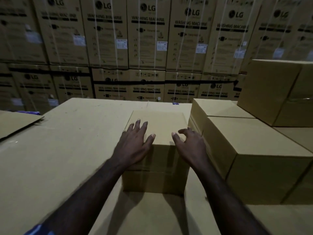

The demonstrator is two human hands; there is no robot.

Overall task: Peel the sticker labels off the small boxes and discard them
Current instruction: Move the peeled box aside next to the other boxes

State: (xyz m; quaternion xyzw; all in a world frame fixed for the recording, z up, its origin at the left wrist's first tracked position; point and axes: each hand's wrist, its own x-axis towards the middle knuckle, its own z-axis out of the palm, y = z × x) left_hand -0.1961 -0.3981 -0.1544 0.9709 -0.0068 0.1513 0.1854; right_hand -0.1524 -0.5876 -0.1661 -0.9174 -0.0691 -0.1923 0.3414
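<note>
A small plain cardboard box stands in the middle of a big cardboard surface. My left hand lies flat on the box's top near its left front corner, fingers spread. My right hand hovers at the box's right front edge, fingers apart and curled, in the gap beside the neighbouring box. Neither hand holds anything. No sticker label shows on the faces of the box that I can see.
More plain boxes are stacked close on the right, with a taller one behind them. A loose cardboard sheet lies at the left. A wall of large washing machine cartons fills the background.
</note>
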